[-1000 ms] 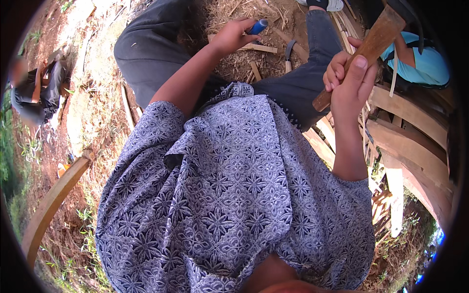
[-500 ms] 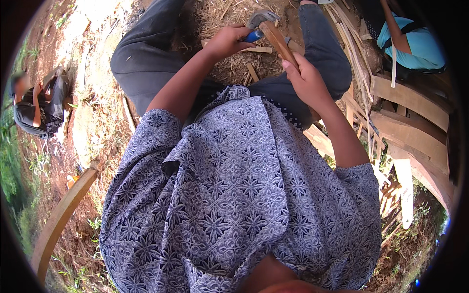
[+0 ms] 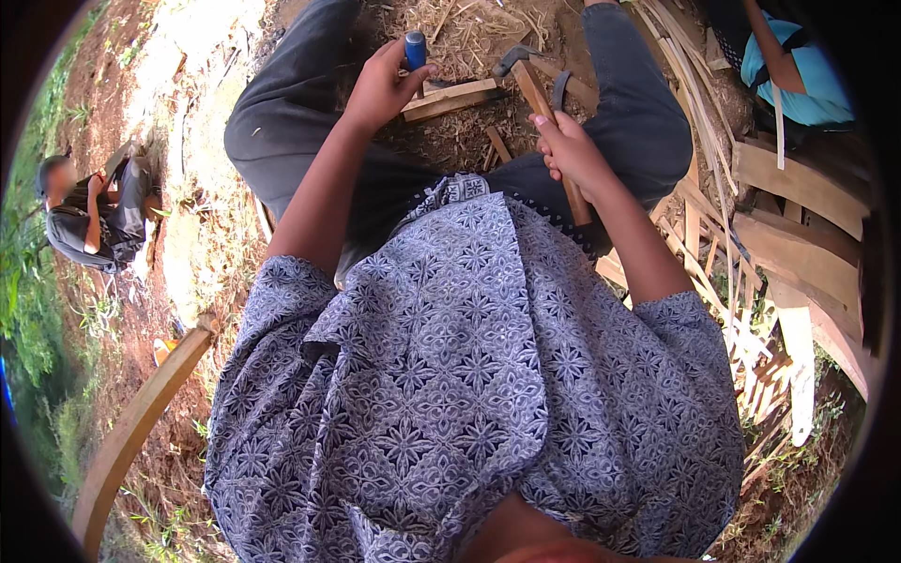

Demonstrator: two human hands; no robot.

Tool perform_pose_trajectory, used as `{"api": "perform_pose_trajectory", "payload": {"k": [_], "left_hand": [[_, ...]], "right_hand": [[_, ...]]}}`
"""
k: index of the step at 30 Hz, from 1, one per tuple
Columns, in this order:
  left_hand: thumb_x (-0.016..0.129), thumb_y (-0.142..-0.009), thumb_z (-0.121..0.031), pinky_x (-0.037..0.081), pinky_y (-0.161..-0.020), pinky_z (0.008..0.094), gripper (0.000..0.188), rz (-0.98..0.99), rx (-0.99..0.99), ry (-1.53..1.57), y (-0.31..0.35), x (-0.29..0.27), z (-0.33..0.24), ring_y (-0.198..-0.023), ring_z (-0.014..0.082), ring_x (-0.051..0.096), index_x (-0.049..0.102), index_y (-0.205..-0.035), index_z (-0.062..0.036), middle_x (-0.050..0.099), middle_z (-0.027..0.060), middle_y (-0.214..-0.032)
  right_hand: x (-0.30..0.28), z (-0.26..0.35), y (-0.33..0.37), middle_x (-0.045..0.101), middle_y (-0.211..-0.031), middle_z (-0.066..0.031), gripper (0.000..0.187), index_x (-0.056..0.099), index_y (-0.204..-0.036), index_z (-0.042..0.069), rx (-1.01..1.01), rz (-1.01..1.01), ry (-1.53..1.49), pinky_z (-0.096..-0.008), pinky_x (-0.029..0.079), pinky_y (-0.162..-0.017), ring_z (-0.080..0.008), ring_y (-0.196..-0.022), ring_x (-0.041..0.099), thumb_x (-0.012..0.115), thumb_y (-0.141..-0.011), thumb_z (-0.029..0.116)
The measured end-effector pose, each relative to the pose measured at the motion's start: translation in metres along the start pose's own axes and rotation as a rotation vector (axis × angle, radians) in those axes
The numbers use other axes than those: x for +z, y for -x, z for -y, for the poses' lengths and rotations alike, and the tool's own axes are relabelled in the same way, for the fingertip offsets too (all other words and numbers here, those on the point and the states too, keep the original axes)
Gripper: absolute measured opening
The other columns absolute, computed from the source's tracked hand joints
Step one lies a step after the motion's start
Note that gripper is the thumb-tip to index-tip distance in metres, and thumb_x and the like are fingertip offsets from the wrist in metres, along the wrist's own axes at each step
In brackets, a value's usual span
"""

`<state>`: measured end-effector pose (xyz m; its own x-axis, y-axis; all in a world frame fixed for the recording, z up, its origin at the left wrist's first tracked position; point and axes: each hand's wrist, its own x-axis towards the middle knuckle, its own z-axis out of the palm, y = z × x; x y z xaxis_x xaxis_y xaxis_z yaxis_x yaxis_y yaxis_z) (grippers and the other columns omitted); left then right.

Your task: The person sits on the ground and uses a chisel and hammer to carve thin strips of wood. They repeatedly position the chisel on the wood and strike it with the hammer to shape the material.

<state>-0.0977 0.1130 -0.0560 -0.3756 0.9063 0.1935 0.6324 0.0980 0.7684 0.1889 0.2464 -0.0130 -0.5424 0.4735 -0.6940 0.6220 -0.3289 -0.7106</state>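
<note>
While the left hand (image 3: 380, 89) and the right hand (image 3: 571, 155) stand apart in front of the seated wearer, each is closed on one tool. Two tools are held in all. The left fingers and thumb grip one blue-handled tool (image 3: 415, 49); its rounded end points away from the body, its long axis running nearly straight back toward the wearer. Beneath the handle a narrow shaft shows beside one short wooden block (image 3: 450, 100); contact between them cannot be told. The right hand clasps one hammer (image 3: 533, 92) by its handle, above the ground between the legs and the right thigh. Its long axis lies obliquely: the dark metal head is far and to the left, the butt near the lap and to the right. The handle is smooth brown wood, straight and slender. Just right of the head lies one dark, curved metal piece (image 3: 560, 89). The ground (image 3: 479, 38) bears pale, thin, curled shavings. At right, at least two broad curved boards (image 3: 802, 183) lie near long, thin strips (image 3: 690, 70); at left stands one arched beam (image 3: 141, 422). Two other people appear, one at each side.
</note>
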Motion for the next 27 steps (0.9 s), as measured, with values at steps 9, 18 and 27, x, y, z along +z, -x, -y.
{"api": "perform_pose_trajectory", "payload": {"k": [9,18,27], "left_hand": [[0.080,-0.089,-0.016,0.050,-0.069,0.0405,0.026,-0.069,-0.050,0.025,0.010,0.008,0.010,-0.078,0.0330,0.060,0.061,-0.099,-0.0019,0.061,0.0141,-0.089],[0.067,-0.098,-0.016,0.051,-0.071,0.0330,0.020,-0.504,-0.441,0.210,0.017,0.003,0.041,-0.076,0.0158,0.062,0.060,-0.111,-0.0018,0.065,0.0072,-0.089],[0.071,-0.099,-0.012,0.061,-0.075,0.0306,0.025,-0.484,-0.303,0.595,0.012,-0.006,0.015,-0.088,0.0125,0.063,0.055,-0.116,-0.0017,0.062,0.0052,-0.100]], "right_hand": [[0.049,-0.007,-0.061,0.060,-0.069,-0.0115,0.040,0.052,-0.108,-0.002,-0.142,0.159,0.644,-0.0398,0.050,-0.049,-0.0228,-0.047,0.059,0.046,-0.108,0.037],[0.051,-0.021,-0.072,0.056,-0.069,-0.0102,0.040,0.049,-0.111,-0.002,-0.087,0.184,0.596,-0.0383,0.048,-0.045,-0.0210,-0.044,0.056,0.044,-0.109,0.037],[0.044,-0.020,-0.068,0.053,-0.076,-0.0039,0.036,0.051,-0.111,0.003,0.001,0.169,0.464,-0.0326,0.044,-0.044,-0.0142,-0.050,0.052,0.047,-0.108,0.039]]}}
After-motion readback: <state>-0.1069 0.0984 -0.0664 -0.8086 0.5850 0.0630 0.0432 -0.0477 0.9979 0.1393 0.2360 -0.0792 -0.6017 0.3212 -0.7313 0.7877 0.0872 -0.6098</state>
